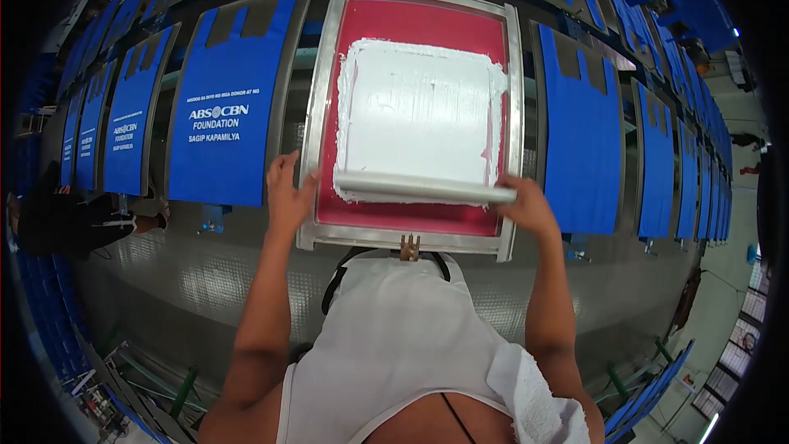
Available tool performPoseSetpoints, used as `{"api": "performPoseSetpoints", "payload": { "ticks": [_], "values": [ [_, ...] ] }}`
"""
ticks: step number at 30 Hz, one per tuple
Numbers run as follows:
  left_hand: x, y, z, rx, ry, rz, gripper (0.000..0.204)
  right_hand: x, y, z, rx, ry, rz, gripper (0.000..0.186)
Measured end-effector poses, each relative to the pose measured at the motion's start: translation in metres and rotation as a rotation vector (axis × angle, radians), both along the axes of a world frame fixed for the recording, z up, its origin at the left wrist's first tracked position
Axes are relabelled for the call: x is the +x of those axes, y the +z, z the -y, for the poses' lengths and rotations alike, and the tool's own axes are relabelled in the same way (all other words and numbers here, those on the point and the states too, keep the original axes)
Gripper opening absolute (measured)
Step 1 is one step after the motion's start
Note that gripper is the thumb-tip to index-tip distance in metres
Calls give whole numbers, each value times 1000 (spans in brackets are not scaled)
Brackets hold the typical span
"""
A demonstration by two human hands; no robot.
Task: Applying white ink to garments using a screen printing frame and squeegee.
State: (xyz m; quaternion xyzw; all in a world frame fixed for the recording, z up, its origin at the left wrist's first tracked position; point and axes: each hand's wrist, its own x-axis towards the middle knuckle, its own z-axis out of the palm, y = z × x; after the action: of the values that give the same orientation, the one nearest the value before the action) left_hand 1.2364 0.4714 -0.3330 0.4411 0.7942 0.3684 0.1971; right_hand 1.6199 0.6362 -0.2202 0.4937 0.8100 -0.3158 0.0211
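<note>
In front of me lies a screen-printing frame with a pale metal rim and a red mesh. White ink covers most of the mesh in a rough-edged rectangle. A long metal squeegee rests crosswise over the near end of the ink. My right hand is closed round the squeegee's right end, above the frame's right rail. At the left rail is my left hand, slightly blurred, its fingers apart and its thumb at the rail. It holds nothing, and the squeegee's left end is free.
Blue printed fabric panels on boards stand in a row to the left. More blue panels line the right side. A metal hinge clamp sits at the frame's near edge. Another person's leg shows at the far left.
</note>
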Motion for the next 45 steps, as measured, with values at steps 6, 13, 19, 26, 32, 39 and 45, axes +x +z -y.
{"api": "performPoseSetpoints", "payload": {
  "ticks": [6, 13, 19, 26, 32, 39, 45],
  "values": [
    [36, 87, -30, -43, -747, -360, 28, -23, -5, 45, 314, 222, 181, 31],
    [13, 96, -141, 8, -570, -437, 20, -60, 2, -83, 423, 231, 78, 29],
    [7, 15, -179, 159, -531, -522, 33, -82, -69, -125, 751, 317, 243, 35],
    [43, 69, -37, -78, -593, -353, 40, -32, -2, 6, 367, 307, 113, 39],
    [63, 55, -2, 13, -549, -235, 37, -33, -3, 46, 241, 208, 155, 37],
    [75, 29, 11, 48, -524, -313, 42, -26, -30, 63, 402, 186, 92, 39],
    [9, 49, -173, -70, -438, -366, 22, -84, -34, -116, 527, 249, 272, 30]
  ]
}}
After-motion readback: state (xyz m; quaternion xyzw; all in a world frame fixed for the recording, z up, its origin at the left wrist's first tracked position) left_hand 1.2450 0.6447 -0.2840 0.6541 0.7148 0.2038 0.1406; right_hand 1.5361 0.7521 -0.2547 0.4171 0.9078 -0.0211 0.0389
